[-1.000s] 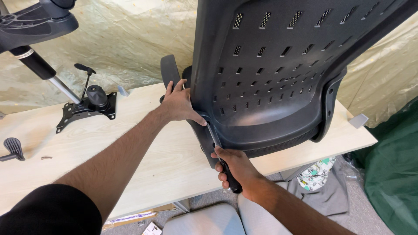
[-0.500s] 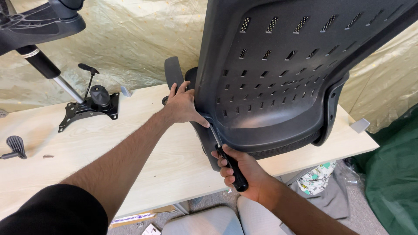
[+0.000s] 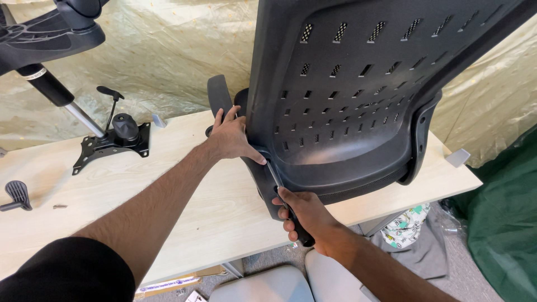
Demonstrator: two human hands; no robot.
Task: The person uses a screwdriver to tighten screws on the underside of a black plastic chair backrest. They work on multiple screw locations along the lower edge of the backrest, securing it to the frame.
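Note:
A large black plastic chair back [image 3: 358,95] with rows of small slots stands upright on a pale wooden table [image 3: 168,184]. My left hand [image 3: 232,137] presses flat against its left edge, next to a black armrest part [image 3: 219,96]. My right hand [image 3: 305,215] is closed around the black handle of a screwdriver [image 3: 282,198]. The metal shaft points up and left into the lower left corner of the chair back, just below my left thumb.
A black metal seat mechanism plate with levers [image 3: 114,140] lies on the table at the left. A chair base with a gas cylinder [image 3: 47,50] hangs in at the upper left. A black knob [image 3: 15,194] lies at the far left edge. Green fabric [image 3: 498,223] is at the right.
The view has shifted slightly. My right hand with the screwdriver has stayed at the chair back's lower left corner, and my left hand has kept its hold on the edge.

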